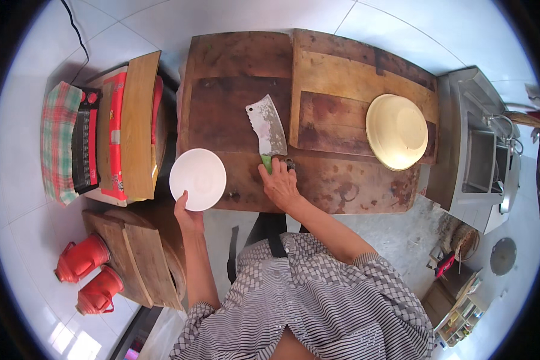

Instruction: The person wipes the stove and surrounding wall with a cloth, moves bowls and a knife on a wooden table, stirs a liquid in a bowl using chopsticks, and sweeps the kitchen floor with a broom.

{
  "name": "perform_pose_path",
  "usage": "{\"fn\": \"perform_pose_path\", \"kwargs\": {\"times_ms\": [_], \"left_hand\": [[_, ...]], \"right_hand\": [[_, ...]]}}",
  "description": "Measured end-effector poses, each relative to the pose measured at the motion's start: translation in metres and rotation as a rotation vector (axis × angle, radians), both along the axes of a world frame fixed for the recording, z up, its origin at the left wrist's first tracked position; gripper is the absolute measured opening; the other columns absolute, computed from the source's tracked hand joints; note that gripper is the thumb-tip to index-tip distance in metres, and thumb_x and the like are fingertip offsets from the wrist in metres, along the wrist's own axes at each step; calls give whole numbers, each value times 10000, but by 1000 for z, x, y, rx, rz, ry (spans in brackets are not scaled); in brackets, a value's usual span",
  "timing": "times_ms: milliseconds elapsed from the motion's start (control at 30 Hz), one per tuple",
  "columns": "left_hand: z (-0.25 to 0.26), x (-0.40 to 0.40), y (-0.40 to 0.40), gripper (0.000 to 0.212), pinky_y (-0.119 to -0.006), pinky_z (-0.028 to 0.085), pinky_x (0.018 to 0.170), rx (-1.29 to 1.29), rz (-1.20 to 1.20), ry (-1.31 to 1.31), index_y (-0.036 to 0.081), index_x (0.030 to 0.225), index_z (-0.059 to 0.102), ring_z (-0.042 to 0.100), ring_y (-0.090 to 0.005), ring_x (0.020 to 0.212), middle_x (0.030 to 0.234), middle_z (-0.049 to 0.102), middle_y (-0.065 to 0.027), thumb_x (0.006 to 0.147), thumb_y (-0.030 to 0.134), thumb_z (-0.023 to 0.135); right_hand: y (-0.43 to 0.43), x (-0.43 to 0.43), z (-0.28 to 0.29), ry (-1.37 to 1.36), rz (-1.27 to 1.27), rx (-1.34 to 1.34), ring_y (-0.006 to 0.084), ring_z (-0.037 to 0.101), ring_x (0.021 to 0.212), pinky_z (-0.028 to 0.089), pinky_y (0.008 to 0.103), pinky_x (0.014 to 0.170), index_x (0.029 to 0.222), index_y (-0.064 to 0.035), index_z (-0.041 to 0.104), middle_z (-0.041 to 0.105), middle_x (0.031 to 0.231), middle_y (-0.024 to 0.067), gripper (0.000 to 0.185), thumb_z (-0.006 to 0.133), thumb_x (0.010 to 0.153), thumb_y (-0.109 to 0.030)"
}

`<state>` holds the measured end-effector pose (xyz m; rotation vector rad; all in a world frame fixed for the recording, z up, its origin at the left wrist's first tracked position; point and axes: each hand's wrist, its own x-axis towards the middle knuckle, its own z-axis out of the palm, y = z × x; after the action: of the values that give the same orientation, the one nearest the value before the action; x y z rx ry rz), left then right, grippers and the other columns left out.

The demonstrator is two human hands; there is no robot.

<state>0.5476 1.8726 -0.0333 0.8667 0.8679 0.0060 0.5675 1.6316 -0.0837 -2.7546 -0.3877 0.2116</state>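
My left hand (pixel 190 220) holds a white bowl (pixel 198 177) by its rim, thumb over the inside, near the front left edge of a worn wooden table (pixel 315 189). No contents show inside the bowl. My right hand (pixel 281 184) is on the green handle (pixel 266 163) of a cleaver (pixel 268 126), its thumb on one side and fingers on the other. The wide blade points away from me over the dark tabletop, its face stained and a small hole near the tip. Beside my right fingers sits a small dark object (pixel 290 164), too unclear to name.
A cream basin (pixel 398 130) rests upside down on a raised wooden board (pixel 333 72) at the right. Beyond it stands a metal sink (pixel 479 162). Stacked boxes (pixel 117 135) are on the left; two red thermos flasks (pixel 83 256) (pixel 101 290) stand on a wooden surface (pixel 139 252).
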Motion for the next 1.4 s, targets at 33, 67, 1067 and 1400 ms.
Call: {"fn": "perform_pose_path", "kwargs": {"times_ms": [33, 67, 1067, 1400], "left_hand": [[-3, 0, 4, 543, -396, 414, 921, -11, 3, 13, -32, 1226, 392, 487, -269, 1099, 1191, 485, -142, 743, 156, 555], [-8, 2, 8, 541, -393, 436, 898, -20, 12, 37, -32, 1221, 397, 501, -269, 1082, 1185, 490, -143, 739, 152, 558], [-31, 32, -3, 578, -416, 452, 879, -68, -139, 27, 18, 1242, 389, 515, -275, 1063, 1191, 493, -119, 719, 160, 588], [-5, 45, -46, 562, -444, 383, 942, -139, -370, -34, -6, 1252, 366, 467, -301, 1107, 1215, 466, -157, 758, 181, 562]], "right_hand": [[6, 5, -5, -12, -12, -39, 286, 422, 895, 391, 416, 655, 1086, -146, 494, 420, 1000, 133, 516, 671, 602, -118], [9, 8, -9, -24, -13, -32, 283, 422, 890, 376, 414, 663, 1066, -141, 501, 424, 976, 126, 504, 656, 589, -98], [-46, 183, -22, -268, -335, 417, 320, 545, 847, 450, 403, 741, 978, -52, 523, 534, 957, 169, 246, 513, 737, 1], [-32, 98, 11, -265, -239, 98, 346, 462, 1030, 432, 406, 819, 1053, -26, 502, 410, 1197, 188, 382, 568, 686, -109]]}}
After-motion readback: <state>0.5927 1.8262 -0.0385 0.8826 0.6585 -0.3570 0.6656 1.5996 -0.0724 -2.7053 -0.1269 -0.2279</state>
